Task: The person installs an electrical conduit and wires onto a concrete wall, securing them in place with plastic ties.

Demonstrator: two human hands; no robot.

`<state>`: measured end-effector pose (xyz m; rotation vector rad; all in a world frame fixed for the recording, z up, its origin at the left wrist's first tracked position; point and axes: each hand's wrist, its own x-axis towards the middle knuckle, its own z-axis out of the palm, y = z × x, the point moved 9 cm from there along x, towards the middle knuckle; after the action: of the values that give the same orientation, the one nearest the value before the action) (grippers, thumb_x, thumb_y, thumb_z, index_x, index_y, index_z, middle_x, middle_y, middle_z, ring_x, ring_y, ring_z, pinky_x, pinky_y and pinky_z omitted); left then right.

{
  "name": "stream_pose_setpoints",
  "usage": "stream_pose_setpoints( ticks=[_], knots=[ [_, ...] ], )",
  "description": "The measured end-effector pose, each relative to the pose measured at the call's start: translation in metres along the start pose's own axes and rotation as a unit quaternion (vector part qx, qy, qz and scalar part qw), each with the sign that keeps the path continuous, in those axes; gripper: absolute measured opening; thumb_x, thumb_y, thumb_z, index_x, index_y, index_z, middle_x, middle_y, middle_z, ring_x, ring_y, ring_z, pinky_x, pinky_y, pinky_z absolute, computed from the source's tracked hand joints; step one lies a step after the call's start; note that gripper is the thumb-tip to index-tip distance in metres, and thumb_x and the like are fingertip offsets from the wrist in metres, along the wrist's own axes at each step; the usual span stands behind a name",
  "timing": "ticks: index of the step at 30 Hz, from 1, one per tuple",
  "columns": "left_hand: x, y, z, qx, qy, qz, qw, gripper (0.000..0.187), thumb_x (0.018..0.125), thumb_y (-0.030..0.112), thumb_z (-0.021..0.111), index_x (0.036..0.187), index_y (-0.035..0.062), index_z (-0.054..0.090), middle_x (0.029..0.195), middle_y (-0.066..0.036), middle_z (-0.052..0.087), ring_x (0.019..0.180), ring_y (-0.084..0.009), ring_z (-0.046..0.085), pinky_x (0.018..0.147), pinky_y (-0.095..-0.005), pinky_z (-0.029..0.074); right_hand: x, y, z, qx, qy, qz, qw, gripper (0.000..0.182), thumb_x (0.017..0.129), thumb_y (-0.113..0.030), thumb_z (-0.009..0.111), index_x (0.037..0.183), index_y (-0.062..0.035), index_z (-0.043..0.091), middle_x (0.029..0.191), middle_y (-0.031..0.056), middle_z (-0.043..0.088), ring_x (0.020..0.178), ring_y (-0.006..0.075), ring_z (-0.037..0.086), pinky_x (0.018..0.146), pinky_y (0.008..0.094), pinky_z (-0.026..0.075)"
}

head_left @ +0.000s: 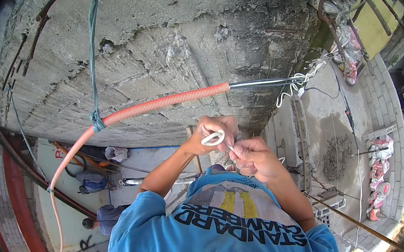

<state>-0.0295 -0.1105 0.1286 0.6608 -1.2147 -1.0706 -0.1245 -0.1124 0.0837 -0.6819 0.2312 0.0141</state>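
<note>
A short length of white electrical wire (216, 137), bent into a narrow loop, is between my two hands in front of my chest. My left hand (212, 130) has its fingers closed around the wire near the loop. With thumb and fingertips pinched together, my right hand (260, 159) grips the wire's other part, close beside the left fingers. Beyond my hands runs an orange corrugated conduit (164, 102), with black and white wires (262, 83) coming out of its upper right end. Farther along, white wires (310, 76) curl and twist around the dark ones.
A rough concrete wall (173, 32) rises in front. Green cord (93, 27) ties up the conduit, and rusty rebar (45, 6) juts out at left. Down below are a person (107, 220), a wet concrete patch (337, 152) and several filled sacks (379, 168) along a block wall.
</note>
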Motion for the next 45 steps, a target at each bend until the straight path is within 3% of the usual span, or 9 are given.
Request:
stream_pose_setpoints(
  ticks=[6, 9, 15, 19, 23, 28, 31, 37, 45],
  knots=[
    [0.009, -0.035, 0.023, -0.347, -0.013, 0.05, 0.936, 0.019, 0.076, 0.025, 0.076, 0.078, 0.008, 0.067, 0.077, 0.0, 0.054, 0.073, -0.0131, 0.042, 0.067, -0.0297, 0.034, -0.006, -0.008, 0.011, 0.057, -0.02, -0.008, 0.998, 0.026, 0.096, -0.026, 0.052, 0.086, -0.0018, 0.055, 0.057, -0.0064, 0.035, 0.043, 0.0007, 0.023, 0.039, 0.0194, 0.017],
    [0.015, -0.042, 0.016, -0.277, 0.02, 0.063, 0.958, 0.02, 0.08, 0.027, 0.071, 0.08, 0.0076, 0.066, 0.079, -0.002, 0.053, 0.076, -0.015, 0.044, 0.069, -0.0301, 0.035, -0.006, -0.007, 0.002, 0.089, -0.004, -0.019, 0.996, 0.024, 0.096, -0.024, 0.052, 0.087, -0.0016, 0.054, 0.057, -0.006, 0.035, 0.043, 0.001, 0.024, 0.039, 0.0198, 0.018],
    [0.014, -0.024, -0.005, 0.109, 0.115, 0.108, 0.982, 0.023, 0.09, 0.022, 0.058, 0.075, 0.0051, 0.058, 0.075, -0.002, 0.052, 0.072, -0.0166, 0.046, 0.068, -0.0316, 0.036, -0.009, -0.006, -0.017, 0.095, 0.061, -0.023, 0.993, 0.023, 0.096, -0.023, 0.052, 0.086, -0.0033, 0.055, 0.057, -0.0077, 0.034, 0.042, 0.0003, 0.024, 0.038, 0.0195, 0.017],
    [-0.005, -0.028, -0.034, 0.494, 0.101, 0.107, 0.857, 0.025, 0.094, 0.018, 0.054, 0.075, 0.0022, 0.058, 0.076, -0.006, 0.057, 0.073, -0.0184, 0.052, 0.069, -0.0311, 0.042, -0.045, -0.053, -0.025, 0.015, 0.112, -0.191, 0.975, 0.024, 0.096, -0.024, 0.054, 0.085, -0.0022, 0.056, 0.057, -0.0078, 0.033, 0.043, 0.001, 0.024, 0.039, 0.0199, 0.017],
    [-0.029, -0.037, -0.047, 0.367, 0.1, -0.056, 0.923, 0.028, 0.097, 0.024, 0.05, 0.085, 0.0022, 0.063, 0.088, -0.009, 0.062, 0.083, -0.0196, 0.057, 0.077, -0.0329, 0.045, -0.082, -0.117, -0.056, -0.043, 0.204, -0.292, 0.933, 0.027, 0.096, -0.025, 0.053, 0.083, -0.0018, 0.056, 0.056, -0.0075, 0.033, 0.044, 0.0012, 0.025, 0.039, 0.0208, 0.016],
    [0.03, -0.035, -0.002, 0.096, 0.137, -0.024, 0.986, 0.037, 0.098, 0.031, 0.046, 0.107, 0.0009, 0.065, 0.11, -0.017, 0.06, 0.1, -0.0255, 0.059, 0.092, -0.0357, 0.043, -0.032, -0.074, -0.035, 0.006, 0.055, -0.196, 0.979, 0.028, 0.096, -0.028, 0.053, 0.083, -0.0026, 0.054, 0.059, -0.0062, 0.033, 0.045, 0.002, 0.024, 0.04, 0.0206, 0.017],
    [0.058, -0.03, 0.025, -0.098, 0.011, 0.026, 0.995, 0.042, 0.096, 0.033, 0.047, 0.111, -0.0031, 0.062, 0.117, -0.021, 0.057, 0.106, -0.0288, 0.056, 0.094, -0.039, 0.042, -0.017, -0.058, -0.014, 0.069, -0.008, -0.157, 0.985, 0.028, 0.096, -0.027, 0.051, 0.083, -0.0035, 0.052, 0.058, -0.0058, 0.031, 0.044, 0.0029, 0.023, 0.04, 0.0206, 0.017],
    [0.082, -0.009, 0.072, -0.307, -0.266, 0.053, 0.912, 0.031, 0.094, 0.032, 0.054, 0.075, 0.0069, 0.057, 0.08, -0.007, 0.058, 0.083, -0.0239, 0.054, 0.091, -0.0458, 0.037, -0.007, -0.03, 0.004, 0.13, -0.158, -0.115, 0.972, 0.029, 0.087, -0.032, 0.063, 0.084, -0.0055, 0.052, 0.059, -0.0041, 0.032, 0.045, 0.0049, 0.024, 0.041, 0.0208, 0.015],
    [0.103, 0.01, 0.086, -0.133, -0.297, 0.083, 0.942, 0.039, 0.096, 0.037, 0.049, 0.076, 0.0043, 0.054, 0.079, -0.007, 0.057, 0.078, -0.0231, 0.055, 0.074, -0.0392, 0.043, -0.018, -0.038, 0.003, 0.168, -0.213, -0.146, 0.951, 0.024, 0.092, -0.027, 0.054, 0.082, -0.0047, 0.054, 0.052, -0.0052, 0.028, 0.039, 0.0053, 0.018, 0.038, 0.0235, 0.013]
  ],
)
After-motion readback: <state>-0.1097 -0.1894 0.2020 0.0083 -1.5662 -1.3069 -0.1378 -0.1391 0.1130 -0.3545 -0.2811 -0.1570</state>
